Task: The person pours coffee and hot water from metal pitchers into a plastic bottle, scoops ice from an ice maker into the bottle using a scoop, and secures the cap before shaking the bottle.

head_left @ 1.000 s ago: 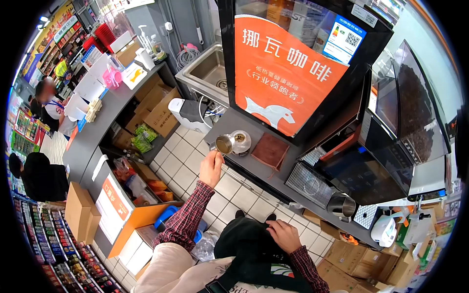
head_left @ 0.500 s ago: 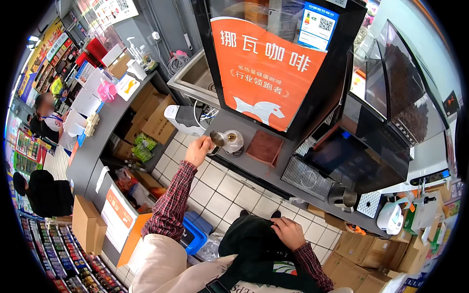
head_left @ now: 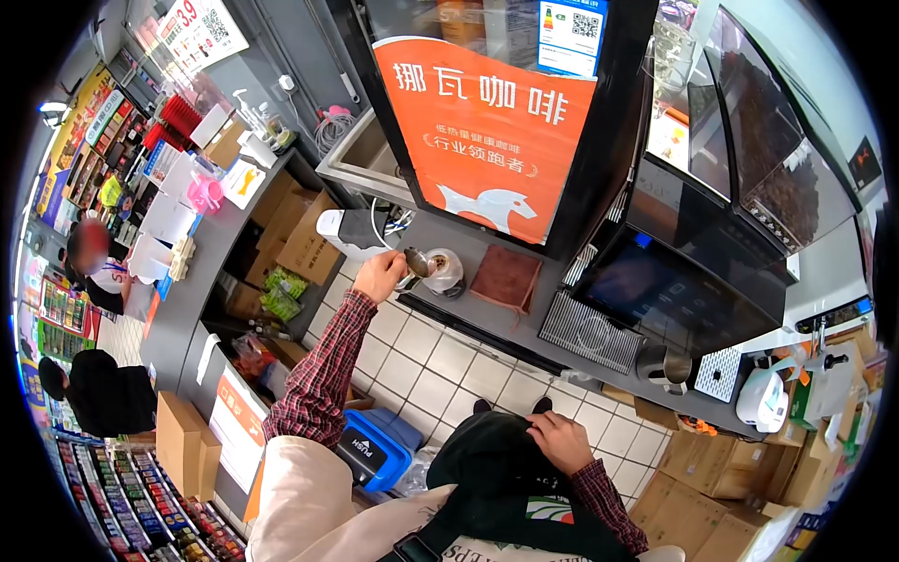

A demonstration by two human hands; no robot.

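Note:
My left hand is closed around a small metal cup, which tilts beside a round clear container on the dark counter. Something brownish shows inside that container. To its right lies a folded brown cloth. My right hand rests near the dark apron at my lap, fingers loosely spread and holding nothing.
A sink and a black cabinet with an orange poster stand behind. Rightward are a drip tray, a metal pitcher and a dark-screened machine. A blue bin stands below. Two people are at the left.
The view has shifted, bringing more of the blue bin into sight. My left hand has tipped the metal cup towards the round container. My right hand has stayed by my lap.

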